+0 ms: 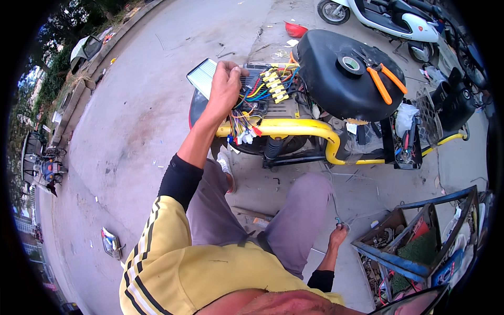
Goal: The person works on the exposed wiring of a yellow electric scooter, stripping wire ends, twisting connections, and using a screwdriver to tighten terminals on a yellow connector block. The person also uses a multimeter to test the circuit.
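Note:
My left hand is closed at the edge of a silver finned controller box, over the rear of a scooter with a yellow tube frame. Beside its fingers, a bundle of coloured wires runs to a yellow terminal strip. Loose white and red plugs hang below. Low at the right, my right hand is closed around a small bluish-grey piece by a thin cable; its kind is too small to tell. A black seat carries orange-handled pliers and a roll of black tape.
An open blue metal rack with parts and tools stands at the lower right. A small tray of tools sits on the scooter's front. Beyond are a white scooter and a red bowl-like thing. Scraps litter the concrete.

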A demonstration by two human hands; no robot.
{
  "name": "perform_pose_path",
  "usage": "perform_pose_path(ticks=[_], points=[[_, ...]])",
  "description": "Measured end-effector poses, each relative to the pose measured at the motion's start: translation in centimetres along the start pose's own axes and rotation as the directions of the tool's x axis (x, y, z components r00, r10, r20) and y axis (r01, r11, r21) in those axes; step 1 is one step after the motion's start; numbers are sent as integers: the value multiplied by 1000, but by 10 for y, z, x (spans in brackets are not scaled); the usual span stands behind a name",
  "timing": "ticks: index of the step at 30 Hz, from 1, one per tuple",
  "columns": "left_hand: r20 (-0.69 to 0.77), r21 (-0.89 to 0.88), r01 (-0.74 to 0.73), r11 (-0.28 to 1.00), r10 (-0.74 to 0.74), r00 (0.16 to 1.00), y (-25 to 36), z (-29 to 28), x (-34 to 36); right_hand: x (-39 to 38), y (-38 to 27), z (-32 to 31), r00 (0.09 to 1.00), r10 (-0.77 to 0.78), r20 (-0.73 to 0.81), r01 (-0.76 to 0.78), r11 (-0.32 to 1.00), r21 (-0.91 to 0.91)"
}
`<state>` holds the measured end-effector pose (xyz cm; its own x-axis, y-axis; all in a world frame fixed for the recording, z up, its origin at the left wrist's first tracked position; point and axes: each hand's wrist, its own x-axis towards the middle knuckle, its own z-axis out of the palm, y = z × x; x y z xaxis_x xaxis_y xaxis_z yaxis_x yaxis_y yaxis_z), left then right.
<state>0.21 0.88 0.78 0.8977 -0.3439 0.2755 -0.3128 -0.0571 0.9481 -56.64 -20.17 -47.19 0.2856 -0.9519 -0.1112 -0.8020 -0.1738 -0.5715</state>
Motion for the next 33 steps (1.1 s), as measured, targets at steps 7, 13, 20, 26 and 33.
perform_pose_path(ticks=[7, 13, 20, 26, 33], points=[[29, 46, 58, 997, -59, 998, 4, -5, 2, -12, -152, -123, 987, 126, 101, -162, 742, 650], [211, 180, -73, 981, 34, 977, 13, -13, -22, -22, -281, -177, 979, -201, -12, 156, 718, 679], [157, 277, -156, 948, 115, 981, -1, -13, -26, -56, -430, -187, 840, -540, -63, 393, 523, 757], [181, 356, -127, 926, 65, 981, 10, -5, -16, -75, -485, -205, 769, -639, 23, 354, 455, 817], [172, 252, -37, 967, -7, 985, -18, 3, 24, -72, -524, -218, 692, -722, 21, 420, 426, 802]])
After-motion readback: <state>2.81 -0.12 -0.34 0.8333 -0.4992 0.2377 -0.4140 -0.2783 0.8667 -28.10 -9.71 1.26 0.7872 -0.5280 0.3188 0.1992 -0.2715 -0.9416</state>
